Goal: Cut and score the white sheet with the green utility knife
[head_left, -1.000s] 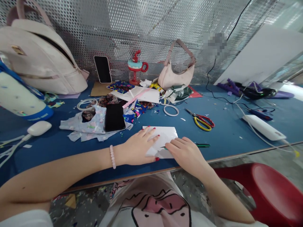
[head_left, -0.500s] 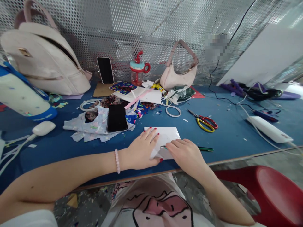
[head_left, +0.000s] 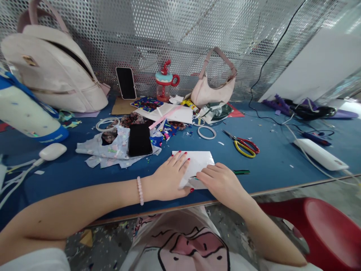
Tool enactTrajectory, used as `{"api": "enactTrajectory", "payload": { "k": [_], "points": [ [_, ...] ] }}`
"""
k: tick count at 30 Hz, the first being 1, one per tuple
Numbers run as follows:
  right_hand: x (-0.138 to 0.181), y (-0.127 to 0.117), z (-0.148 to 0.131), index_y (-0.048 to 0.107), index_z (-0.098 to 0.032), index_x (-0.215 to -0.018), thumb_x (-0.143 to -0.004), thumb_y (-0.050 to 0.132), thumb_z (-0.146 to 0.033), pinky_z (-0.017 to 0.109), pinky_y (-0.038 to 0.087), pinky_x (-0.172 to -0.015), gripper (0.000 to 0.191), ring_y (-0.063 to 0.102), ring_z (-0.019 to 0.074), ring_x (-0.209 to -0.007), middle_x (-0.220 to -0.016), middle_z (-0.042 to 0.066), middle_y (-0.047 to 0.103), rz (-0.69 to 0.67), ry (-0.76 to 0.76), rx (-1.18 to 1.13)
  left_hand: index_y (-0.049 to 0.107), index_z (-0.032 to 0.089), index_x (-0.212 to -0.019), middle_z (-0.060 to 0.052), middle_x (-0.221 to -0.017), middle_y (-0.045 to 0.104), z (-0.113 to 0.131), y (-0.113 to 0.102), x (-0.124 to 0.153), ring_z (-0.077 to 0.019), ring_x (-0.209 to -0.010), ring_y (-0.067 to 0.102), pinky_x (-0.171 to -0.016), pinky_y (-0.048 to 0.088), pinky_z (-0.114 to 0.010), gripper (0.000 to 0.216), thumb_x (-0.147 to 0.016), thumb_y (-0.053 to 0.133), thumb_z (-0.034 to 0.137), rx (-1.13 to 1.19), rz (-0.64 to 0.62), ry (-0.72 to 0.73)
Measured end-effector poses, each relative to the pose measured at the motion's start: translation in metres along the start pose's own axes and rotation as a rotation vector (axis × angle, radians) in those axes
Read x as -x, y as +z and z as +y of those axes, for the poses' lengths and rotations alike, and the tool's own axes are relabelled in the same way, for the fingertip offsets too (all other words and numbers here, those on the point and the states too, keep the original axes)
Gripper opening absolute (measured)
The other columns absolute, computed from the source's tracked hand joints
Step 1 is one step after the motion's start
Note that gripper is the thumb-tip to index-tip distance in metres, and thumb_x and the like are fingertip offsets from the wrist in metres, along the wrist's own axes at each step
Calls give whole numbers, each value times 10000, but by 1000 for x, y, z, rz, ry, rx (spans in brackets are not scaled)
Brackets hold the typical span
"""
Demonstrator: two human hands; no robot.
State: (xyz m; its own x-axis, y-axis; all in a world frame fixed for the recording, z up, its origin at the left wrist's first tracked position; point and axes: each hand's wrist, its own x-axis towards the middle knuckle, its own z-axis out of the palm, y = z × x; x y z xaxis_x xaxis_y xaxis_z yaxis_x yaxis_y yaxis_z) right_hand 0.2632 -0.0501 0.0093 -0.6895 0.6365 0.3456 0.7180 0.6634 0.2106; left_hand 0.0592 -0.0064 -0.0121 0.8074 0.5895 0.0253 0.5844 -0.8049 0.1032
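A white sheet of paper lies on the blue table near its front edge. My left hand rests flat on the sheet's left side, fingers stretched out and thumb apart, so it counts as open. Wrapped around a slim green craft knife is my right hand, over the sheet's lower right part. The knife's pointed metal tip shows beyond my fingers, low over the paper or on it; I cannot tell whether it touches. My fingers hide its middle.
Yellow-and-red-handled scissors lie to the right. A black phone sits on fabric scraps at the left. White rings, a cup, a handbag and a backpack stand farther back. A white power strip is at the right.
My right hand has shifted slightly left, and the green knife's back end has moved left and up a little. My left hand stays in place on the paper.
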Motion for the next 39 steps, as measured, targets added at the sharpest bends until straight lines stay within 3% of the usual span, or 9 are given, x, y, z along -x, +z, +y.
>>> {"api": "enactTrajectory", "payload": {
  "k": [10, 15, 20, 24, 26, 29, 31, 34, 39],
  "points": [
    [21, -10, 20, 623, -158, -803, -960, 407, -142, 297, 272, -648, 267, 511, 142, -646, -659, 20, 593, -32, 1, -30, 272, 22, -1448, -227, -1540, 192, -3, 3, 1, -369, -1441, 111, -1150, 175, -491, 840, -857, 478, 583, 32, 0, 5],
    [34, -11, 22, 626, -173, -817, -969, 411, -215, 283, 343, -629, 266, 562, 148, -642, -717, 38, 645, 64, 230, -33, 293, 27, -1441, -224, -1539, 199, -3, 3, 1, -358, -1439, 134, -1145, 185, -475, 828, -866, 435, 606, -7, 23, 11],
    [58, -2, 21, 573, -184, -944, -933, 447, -263, 268, 437, -630, 149, 614, 167, -703, -806, 52, 655, 335, 655, -94, 360, 28, -1411, -226, -1511, 277, 0, -1, 1, -370, -1408, 230, -1125, 235, -466, 827, -852, 426, 634, -43, 48, -20],
    [75, 6, 14, 510, -182, -1131, -903, 477, -292, 298, 483, -633, 254, 626, 175, -734, -896, 69, 645, 533, 881, -314, 363, 38, -1410, -220, -1508, 287, 1, -2, 1, -364, -1407, 232, -1126, 236, -472, 815, -854, 433, 630, -42, 59, -13],
    [76, 4, 9, 554, -196, -1028, -863, 555, -299, 296, 477, -579, 195, 590, 150, -623, -801, 29, 627, 798, 932, -421, 363, 35, -1409, -224, -1510, 278, 0, -2, 1, -366, -1410, 224, -1128, 231, -479, 810, -857, 435, 623, -37, 50, -8],
    [70, -6, 6, 562, -218, -792, -761, 669, -255, 281, 426, -492, 117, 497, 115, -490, -684, -22, 593, 1328, 908, -616, 356, 24, -1414, -234, -1509, 271, 0, -3, 1, -372, -1409, 222, -1129, 227, -488, 814, -861, 432, 617, -33, 45, -3],
    [66, -11, 8, 576, -241, -799, -722, 667, -222, 267, 376, -461, 121, 458, 105, -485, -714, -23, 597, 1444, 982, -865, 361, 23, -1409, -237, -1506, 276, 0, -4, 1, -374, -1406, 230, -1125, 235, -491, 812, -861, 431, 618, -35, 53, 0],
    [63, -10, 12, 611, -244, -861, -765, 542, -306, 283, 381, -482, 133, 424, 110, -513, -792, 24, 601, 1261, 1106, -1289, 370, 20, -1402, -241, -1497, 293, 1, -4, 1, -378, -1399, 246, -1115, 255, -488, 812, -855, 442, 615, -44, 55, -2],
    [56, 6, 6, 622, -235, -905, -725, 559, -267, 322, 434, -545, 194, 515, 146, -567, -824, 55, 652, 1002, 1011, -1372, 362, 27, -1416, -232, -1496, 304, 3, -3, 1, -380, -1392, 266, -1112, 268, -475, 831, -835, 479, 610, -41, 66, -39]
  ]
}}
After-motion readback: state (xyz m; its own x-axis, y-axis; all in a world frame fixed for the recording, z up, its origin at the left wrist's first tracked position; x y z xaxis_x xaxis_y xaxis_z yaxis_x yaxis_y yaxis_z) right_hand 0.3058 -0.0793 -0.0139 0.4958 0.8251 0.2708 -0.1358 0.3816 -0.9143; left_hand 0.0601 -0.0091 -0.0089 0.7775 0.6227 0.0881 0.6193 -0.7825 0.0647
